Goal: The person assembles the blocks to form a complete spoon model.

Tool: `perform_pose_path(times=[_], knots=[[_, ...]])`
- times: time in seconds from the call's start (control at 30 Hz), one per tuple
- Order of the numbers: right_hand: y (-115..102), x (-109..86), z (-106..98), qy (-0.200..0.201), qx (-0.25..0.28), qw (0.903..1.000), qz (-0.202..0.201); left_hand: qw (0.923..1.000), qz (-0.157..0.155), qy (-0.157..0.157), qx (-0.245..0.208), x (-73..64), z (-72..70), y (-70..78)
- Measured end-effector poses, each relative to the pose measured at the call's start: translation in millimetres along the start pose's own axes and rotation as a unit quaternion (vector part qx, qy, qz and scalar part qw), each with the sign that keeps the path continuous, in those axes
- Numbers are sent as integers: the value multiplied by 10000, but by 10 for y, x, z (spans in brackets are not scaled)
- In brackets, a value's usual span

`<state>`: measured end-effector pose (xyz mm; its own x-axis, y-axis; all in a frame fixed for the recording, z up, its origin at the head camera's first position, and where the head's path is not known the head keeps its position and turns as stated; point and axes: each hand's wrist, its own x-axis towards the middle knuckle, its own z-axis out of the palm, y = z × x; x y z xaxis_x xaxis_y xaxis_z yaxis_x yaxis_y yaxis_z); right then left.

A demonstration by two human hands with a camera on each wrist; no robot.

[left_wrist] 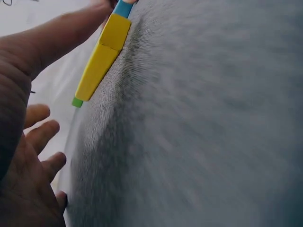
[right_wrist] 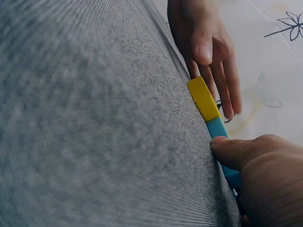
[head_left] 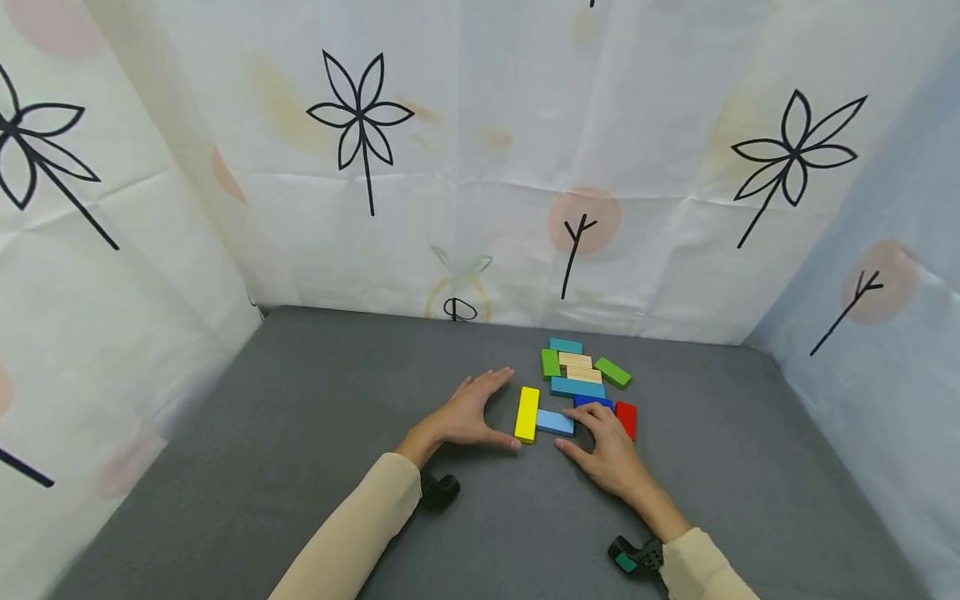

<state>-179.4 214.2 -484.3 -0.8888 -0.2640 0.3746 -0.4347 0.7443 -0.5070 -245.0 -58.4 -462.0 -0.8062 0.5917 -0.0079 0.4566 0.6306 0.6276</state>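
A yellow block [head_left: 527, 415] lies on the grey table, its long side against the left end of a light blue block [head_left: 553, 422]. My left hand [head_left: 474, 414] is beside the yellow block, fingers spread and thumb tip close to its near end; whether they touch cannot be told. The right hand [head_left: 609, 454] pinches the light blue block, thumb at the near side and index finger at the far right corner. In the right wrist view the thumb [right_wrist: 232, 150] covers part of that block. A dark blue block [head_left: 591, 402] is partly hidden behind the right hand.
Beyond the hands lie teal blocks [head_left: 577, 388], green blocks [head_left: 613, 372] and natural wood blocks [head_left: 579, 361], mostly laid edge to edge. A red block [head_left: 626, 420] is right of the right hand. Patterned cloth [head_left: 480, 167] surrounds the table's [head_left: 337, 375] back and sides.
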Motion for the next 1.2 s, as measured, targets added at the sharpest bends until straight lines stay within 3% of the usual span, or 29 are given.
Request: perform_pose_path(times=[0.27, 0.6, 0.83, 1.03, 1.2], knots=[[5, 10, 2, 81, -54, 9999, -128, 9988, -94, -383, 292, 154, 42, 107], [37, 3, 7, 154, -112, 9995, -262, 9988, 3, -157, 461, 215, 124, 120], [41, 9, 36, 261, -123, 9985, -461, 9999, 38, 56, 131, -16, 53, 12], [55, 12, 46, 459, -142, 9967, -649, 9994, 98, 130, 302, -242, 13, -86], [61, 15, 51, 467, -160, 9965, -673, 9992, 39, 281, 287, -320, -8, -125]])
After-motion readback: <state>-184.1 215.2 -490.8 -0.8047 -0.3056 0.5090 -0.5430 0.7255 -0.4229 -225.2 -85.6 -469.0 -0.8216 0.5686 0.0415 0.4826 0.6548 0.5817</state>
